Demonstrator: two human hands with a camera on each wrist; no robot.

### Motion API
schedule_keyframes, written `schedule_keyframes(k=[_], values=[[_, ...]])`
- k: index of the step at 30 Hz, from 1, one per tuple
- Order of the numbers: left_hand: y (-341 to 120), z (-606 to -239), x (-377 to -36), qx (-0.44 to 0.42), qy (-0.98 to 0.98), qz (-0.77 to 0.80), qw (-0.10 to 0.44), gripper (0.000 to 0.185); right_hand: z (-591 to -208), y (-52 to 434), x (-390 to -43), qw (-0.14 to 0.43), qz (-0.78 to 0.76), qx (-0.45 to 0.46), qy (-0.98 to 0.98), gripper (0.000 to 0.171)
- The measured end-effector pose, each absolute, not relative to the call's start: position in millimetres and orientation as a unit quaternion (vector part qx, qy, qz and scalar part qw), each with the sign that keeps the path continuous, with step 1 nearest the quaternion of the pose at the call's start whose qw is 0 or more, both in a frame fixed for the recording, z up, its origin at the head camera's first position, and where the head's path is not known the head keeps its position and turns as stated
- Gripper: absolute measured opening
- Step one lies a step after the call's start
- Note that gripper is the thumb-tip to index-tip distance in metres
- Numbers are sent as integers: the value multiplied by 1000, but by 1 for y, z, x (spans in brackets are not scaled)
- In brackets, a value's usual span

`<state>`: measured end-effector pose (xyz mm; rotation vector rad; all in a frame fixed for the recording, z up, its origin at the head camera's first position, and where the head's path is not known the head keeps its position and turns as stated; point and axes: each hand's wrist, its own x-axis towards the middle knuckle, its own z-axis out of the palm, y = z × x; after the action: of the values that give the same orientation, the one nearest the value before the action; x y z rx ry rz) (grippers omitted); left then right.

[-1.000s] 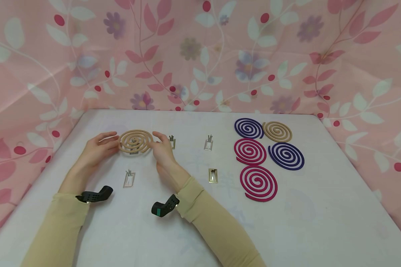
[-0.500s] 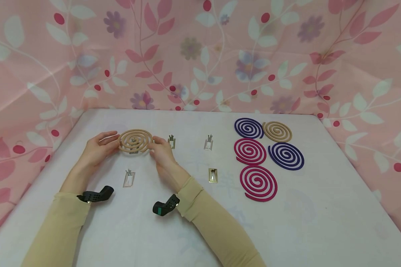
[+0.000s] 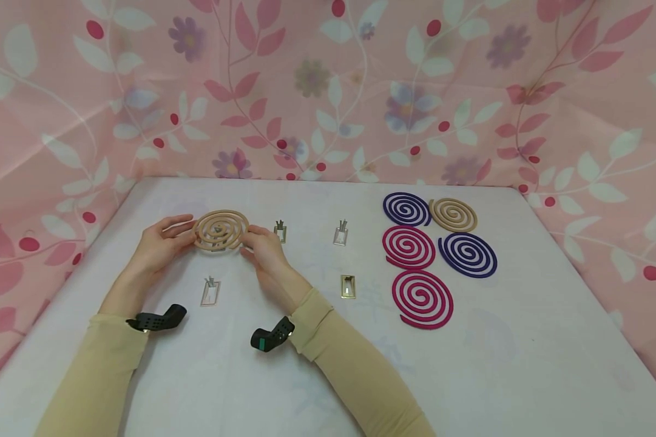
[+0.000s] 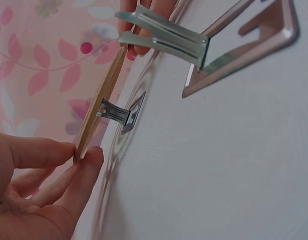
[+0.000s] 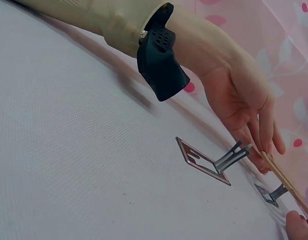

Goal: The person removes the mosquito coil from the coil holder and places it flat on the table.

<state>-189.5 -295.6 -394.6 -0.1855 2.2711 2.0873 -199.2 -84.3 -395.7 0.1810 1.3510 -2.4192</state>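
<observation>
A tan mosquito coil [image 3: 221, 212] is held level, close over a small metal coil stand [image 4: 113, 112] whose upright prongs meet its underside. My left hand [image 3: 161, 246] pinches the coil's left rim between thumb and fingertips, seen from the side in the left wrist view. On the opposite rim, my right hand [image 3: 270, 255] grips the edge with its fingers. Just in front, another silver stand [image 3: 210, 292] lies on the table with its prongs bent up; it looms large in the left wrist view.
More stands lie to the right: one dark-pronged stand [image 3: 280, 233], one silver stand [image 3: 341, 233] and one gold-coloured stand [image 3: 348, 287]. Beyond them are two blue coils [image 3: 406, 209], two pink coils [image 3: 423, 299] and a second tan coil [image 3: 453, 215]. Floral cloth [image 3: 328, 121] borders the table.
My right index finger has come down from above the rim to the coil's edge. The coil has shifted very slightly; my left hand stays nearly still.
</observation>
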Motion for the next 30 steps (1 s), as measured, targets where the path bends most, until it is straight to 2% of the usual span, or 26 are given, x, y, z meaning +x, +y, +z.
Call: schedule_keyframes(k=[12, 22, 30], values=[[-298, -391, -190, -70, 731, 678, 35, 61, -390, -83, -200, 186, -859, 66, 473, 49], [-297, -388, -188, -52, 692, 719, 26, 48, -387, -79, -200, 195, -860, 60, 467, 49], [-295, -388, -189, -51, 702, 711, 12, 46, -388, -79, -201, 189, -858, 56, 475, 46]])
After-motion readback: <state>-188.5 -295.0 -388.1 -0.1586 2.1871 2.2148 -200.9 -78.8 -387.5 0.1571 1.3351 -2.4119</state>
